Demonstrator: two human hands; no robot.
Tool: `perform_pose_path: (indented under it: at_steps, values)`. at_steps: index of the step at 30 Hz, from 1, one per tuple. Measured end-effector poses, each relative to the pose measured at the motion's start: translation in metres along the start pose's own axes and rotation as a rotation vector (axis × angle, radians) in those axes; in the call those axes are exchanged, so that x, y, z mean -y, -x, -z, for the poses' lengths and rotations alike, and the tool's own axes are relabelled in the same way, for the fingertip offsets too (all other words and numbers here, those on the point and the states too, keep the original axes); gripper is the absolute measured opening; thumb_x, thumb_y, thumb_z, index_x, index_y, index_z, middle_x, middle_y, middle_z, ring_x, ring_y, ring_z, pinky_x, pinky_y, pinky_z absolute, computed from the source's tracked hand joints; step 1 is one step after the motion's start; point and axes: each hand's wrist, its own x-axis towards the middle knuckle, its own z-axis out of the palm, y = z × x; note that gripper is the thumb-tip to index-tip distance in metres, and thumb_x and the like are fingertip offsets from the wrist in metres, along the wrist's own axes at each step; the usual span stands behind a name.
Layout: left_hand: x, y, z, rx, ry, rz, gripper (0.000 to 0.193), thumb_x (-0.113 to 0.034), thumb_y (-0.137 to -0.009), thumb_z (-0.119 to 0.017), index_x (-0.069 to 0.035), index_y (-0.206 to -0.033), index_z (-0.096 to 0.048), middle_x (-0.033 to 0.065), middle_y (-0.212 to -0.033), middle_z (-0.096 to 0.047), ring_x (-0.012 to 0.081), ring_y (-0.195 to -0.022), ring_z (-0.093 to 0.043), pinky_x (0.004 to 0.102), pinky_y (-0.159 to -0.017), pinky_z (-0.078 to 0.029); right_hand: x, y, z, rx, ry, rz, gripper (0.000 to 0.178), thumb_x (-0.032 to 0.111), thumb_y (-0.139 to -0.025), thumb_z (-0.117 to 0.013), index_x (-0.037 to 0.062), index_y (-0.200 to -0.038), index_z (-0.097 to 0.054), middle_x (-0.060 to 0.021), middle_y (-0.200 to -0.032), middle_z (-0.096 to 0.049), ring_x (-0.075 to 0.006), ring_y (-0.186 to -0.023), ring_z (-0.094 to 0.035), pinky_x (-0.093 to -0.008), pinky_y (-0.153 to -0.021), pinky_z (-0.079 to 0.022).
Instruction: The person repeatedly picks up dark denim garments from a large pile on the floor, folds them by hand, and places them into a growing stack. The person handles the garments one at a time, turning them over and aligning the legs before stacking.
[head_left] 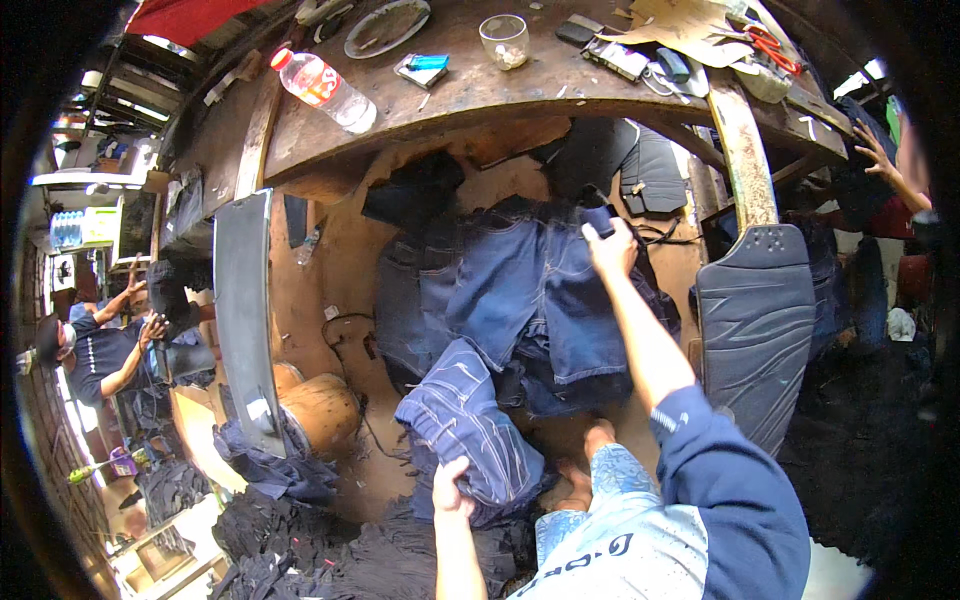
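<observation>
A pair of dark blue denim shorts (500, 285) lies spread over a pile of denim on the floor, legs toward me. My right hand (612, 250) is closed on its upper right edge, by the waistband, where a dark flap of cloth stands up. Closer to me lies a folded bundle of denim shorts (465, 415) with pale stitching lines. At this bundle's near left edge is my left hand (452, 488), its thumb and fingers around the cloth edge. Part of its grip is hidden.
Above stands a wooden table (440, 115) with a plastic bottle (325, 92), a glass (504, 42) and orange scissors (772, 50). Padded boards (755, 330) flank the pile. A wooden stool (320, 410) and dark cloth scraps (290, 535) lie left. Other people work at both sides.
</observation>
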Motion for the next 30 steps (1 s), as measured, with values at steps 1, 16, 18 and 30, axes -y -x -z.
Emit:
perform_pose_path:
  at_steps: [1, 16, 18, 30]
  values:
    - [-0.001, -0.01, -0.001, 0.002, 0.007, 0.052, 0.055, -0.03, -0.088, -0.058, 0.001, -0.133, -0.05, 0.0153, -0.13, -0.058, 0.0307, -0.119, -0.056, 0.044, -0.103, -0.044, 0.017, 0.027, 0.014, 0.048, -0.141, 0.097, 0.033, 0.033, -0.073, -0.078, 0.0071, -0.088, -0.063, -0.0166, -0.081, -0.069, -0.0365, -0.079, -0.068, -0.0462, -0.07, -0.052]
    - [0.043, 0.071, 0.108, -0.26, -0.131, -0.012, 0.067, 0.002, -0.074, -0.073, -0.002, -0.136, -0.047, 0.0127, -0.128, -0.059, 0.0297, -0.116, -0.057, 0.0451, -0.1, -0.046, 0.044, 0.067, -0.024, 0.38, -0.039, 0.466, 0.06, 0.04, -0.068, -0.078, 0.0071, -0.114, -0.059, -0.0181, -0.115, -0.059, -0.0364, -0.111, -0.053, -0.0465, -0.096, -0.044]
    - [0.071, 0.093, 0.128, -0.347, -0.091, 0.026, 0.066, 0.003, -0.074, -0.073, -0.002, -0.135, -0.049, 0.0124, -0.127, -0.06, 0.0293, -0.116, -0.058, 0.0455, -0.099, -0.046, 0.045, 0.001, -0.067, 0.261, 0.17, -0.02, 0.114, 0.066, -0.066, -0.074, 0.0063, -0.149, -0.024, -0.0241, -0.144, -0.04, -0.0395, -0.138, -0.032, -0.0612, -0.112, -0.022]
    - [0.143, 0.122, 0.164, -0.546, 0.057, 0.223, 0.052, -0.001, -0.075, -0.074, -0.002, -0.125, -0.059, 0.0114, -0.116, -0.066, 0.0298, -0.105, -0.063, 0.0454, -0.093, -0.05, 0.079, 0.152, 0.033, 0.71, -0.03, 0.899, 0.027, 0.02, -0.071, -0.071, 0.0098, -0.095, -0.066, -0.0117, -0.096, -0.065, -0.0332, -0.096, -0.063, -0.0435, -0.081, -0.052]
